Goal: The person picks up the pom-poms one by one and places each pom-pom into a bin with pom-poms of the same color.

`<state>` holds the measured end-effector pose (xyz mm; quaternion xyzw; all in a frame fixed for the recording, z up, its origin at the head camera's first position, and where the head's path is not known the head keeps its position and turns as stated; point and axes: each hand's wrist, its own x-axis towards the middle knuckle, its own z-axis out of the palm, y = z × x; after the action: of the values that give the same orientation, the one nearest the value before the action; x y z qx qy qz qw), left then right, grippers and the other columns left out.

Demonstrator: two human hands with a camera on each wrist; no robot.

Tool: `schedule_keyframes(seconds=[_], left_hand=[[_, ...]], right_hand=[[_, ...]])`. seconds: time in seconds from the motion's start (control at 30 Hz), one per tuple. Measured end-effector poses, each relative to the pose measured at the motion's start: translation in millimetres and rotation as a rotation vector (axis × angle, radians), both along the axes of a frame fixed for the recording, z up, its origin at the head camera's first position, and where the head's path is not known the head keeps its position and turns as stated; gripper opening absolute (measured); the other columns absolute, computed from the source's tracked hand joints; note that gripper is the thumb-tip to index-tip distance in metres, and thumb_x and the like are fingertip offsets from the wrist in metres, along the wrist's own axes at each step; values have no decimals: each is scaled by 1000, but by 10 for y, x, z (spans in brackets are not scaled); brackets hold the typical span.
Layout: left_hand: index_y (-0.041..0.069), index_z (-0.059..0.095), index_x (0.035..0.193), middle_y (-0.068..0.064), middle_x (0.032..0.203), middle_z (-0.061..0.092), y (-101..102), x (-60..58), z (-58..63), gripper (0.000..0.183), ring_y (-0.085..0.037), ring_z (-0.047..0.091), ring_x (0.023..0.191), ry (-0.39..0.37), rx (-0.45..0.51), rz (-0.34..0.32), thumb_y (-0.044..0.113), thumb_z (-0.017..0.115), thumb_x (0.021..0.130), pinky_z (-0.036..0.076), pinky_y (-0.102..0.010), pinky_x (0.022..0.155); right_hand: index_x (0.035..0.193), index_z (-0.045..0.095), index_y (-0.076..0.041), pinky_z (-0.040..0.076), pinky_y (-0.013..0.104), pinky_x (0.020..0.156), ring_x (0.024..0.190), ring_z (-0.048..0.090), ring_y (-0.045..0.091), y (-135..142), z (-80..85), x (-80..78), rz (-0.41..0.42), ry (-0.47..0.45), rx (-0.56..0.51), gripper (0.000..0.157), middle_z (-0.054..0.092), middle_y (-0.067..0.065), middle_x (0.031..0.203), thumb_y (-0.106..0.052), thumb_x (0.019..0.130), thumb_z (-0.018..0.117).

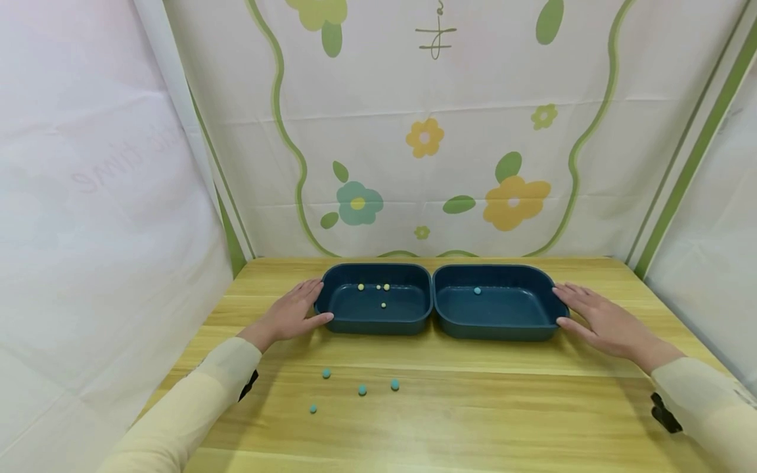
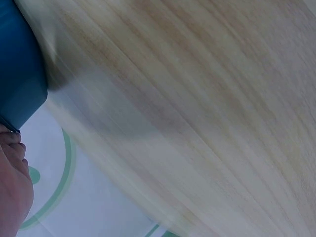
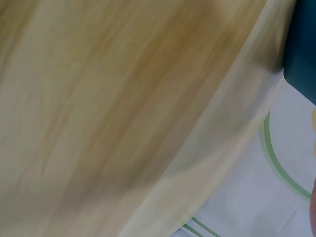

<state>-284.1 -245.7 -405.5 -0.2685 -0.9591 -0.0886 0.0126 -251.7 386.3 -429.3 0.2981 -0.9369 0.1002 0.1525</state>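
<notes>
We've got two dark teal trays side by side, touching in the middle of the wooden table [image 1: 473,420]. The left tray [image 1: 375,324] holds four small yellow balls [image 1: 361,287] near its far wall; the right tray [image 1: 495,330] holds a single teal ball [image 1: 477,290]. Four more teal balls [image 1: 362,390] lie loose on the table in front of the left tray, so by our reckoning the sorting is roughly half done (the yellows look finished). Our left hand [image 1: 294,313] rests flat against the left tray's outer side, fingers straight and slightly spread, thumb at the near corner. Our right hand [image 1: 602,320] mirrors it on the right tray, fingers extended, gripping nothing
</notes>
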Motion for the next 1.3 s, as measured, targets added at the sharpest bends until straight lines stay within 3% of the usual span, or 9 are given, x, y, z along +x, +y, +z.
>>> schedule_keyframes(seconds=[0.3, 0.6, 0.73, 0.97, 1.1, 1.3], left_hand=[[-6, 25, 150, -21, 157, 21, 5, 8, 26, 88, -36, 17, 144, -1, 4, -7, 60, 45, 96, 12, -47, 117], [-4, 23, 152, -20, 156, 23, 0, 30, 53, 84, -37, 19, 143, -4, 66, 0, 57, 46, 98, 11, -49, 117], [-1, 31, 150, -19, 152, 34, -14, 30, 76, 80, -39, 31, 138, 63, 116, -5, 54, 52, 96, 23, -52, 113], [1, 49, 140, -17, 133, 55, -81, 65, 95, 68, -35, 58, 114, 240, 203, -26, 45, 65, 91, 47, -53, 93], [2, 59, 128, -12, 120, 62, -136, 127, 96, 55, -28, 63, 98, 318, 261, -57, 36, 72, 88, 53, -46, 81], [6, 64, 114, -5, 106, 64, -185, 280, 86, 41, -23, 62, 89, 371, 315, -101, 30, 77, 83, 53, -40, 73]], right_hand=[[144, 42, 4, -2, 19, 114, 132, 37, 44, 23, -10, -45, 47, 90, 78, 62, 42, 28, 142, -29, 95, 63], [144, 42, 3, 1, 22, 115, 130, 39, 45, 1, -10, -44, 33, 66, 66, 62, 42, 27, 143, -31, 95, 63], [143, 44, 3, 1, 19, 114, 128, 40, 46, 3, -19, -41, 25, 71, 54, 62, 43, 26, 143, -30, 94, 64], [144, 41, 5, 0, 22, 115, 131, 38, 45, 38, -53, -66, 40, 86, 72, 62, 42, 28, 143, -28, 96, 62], [144, 41, 4, -1, 21, 114, 131, 38, 45, 44, -65, -75, 44, 90, 71, 62, 42, 27, 143, -28, 96, 62], [144, 41, 5, -2, 20, 114, 133, 36, 43, 36, -53, -62, 48, 94, 67, 62, 42, 27, 143, -28, 96, 62]])
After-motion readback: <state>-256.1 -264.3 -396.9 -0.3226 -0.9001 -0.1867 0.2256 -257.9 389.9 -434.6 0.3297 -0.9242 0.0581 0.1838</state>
